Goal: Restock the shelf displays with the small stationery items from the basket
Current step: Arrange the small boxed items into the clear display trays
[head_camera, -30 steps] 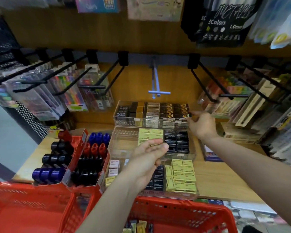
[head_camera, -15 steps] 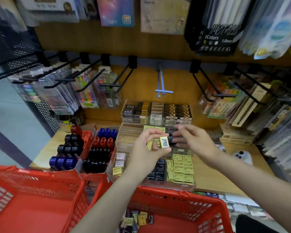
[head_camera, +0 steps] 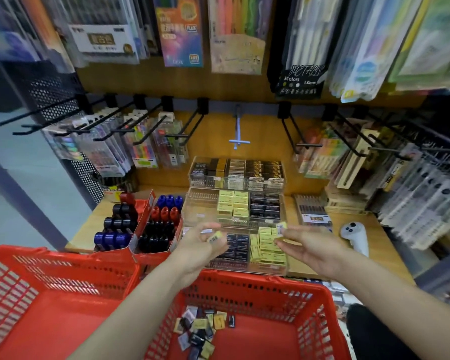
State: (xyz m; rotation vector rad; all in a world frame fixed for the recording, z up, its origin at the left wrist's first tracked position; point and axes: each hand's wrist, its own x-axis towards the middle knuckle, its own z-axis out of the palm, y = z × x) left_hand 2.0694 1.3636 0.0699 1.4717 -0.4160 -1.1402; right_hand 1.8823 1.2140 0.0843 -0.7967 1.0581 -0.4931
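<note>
The left hand (head_camera: 205,244) pinches a small yellow box (head_camera: 215,236), barcode up; the right hand (head_camera: 303,242) pinches another yellow carton (head_camera: 281,228). Both hover over the clear acrylic tiered tray (head_camera: 192,216). More flat little packets (head_camera: 200,331), blurred, lie in the red slotted plastic basket (head_camera: 257,287).

Red basket (head_camera: 257,289), yellow boxes (head_camera: 233,203), seemingly barcoded, black boxes (head_camera: 265,205)

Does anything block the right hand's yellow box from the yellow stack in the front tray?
Nothing visible does. The right hand pinches a small yellow box just above the yellow stack in the open-topped clear tray; the left hand is off to the side.
</note>
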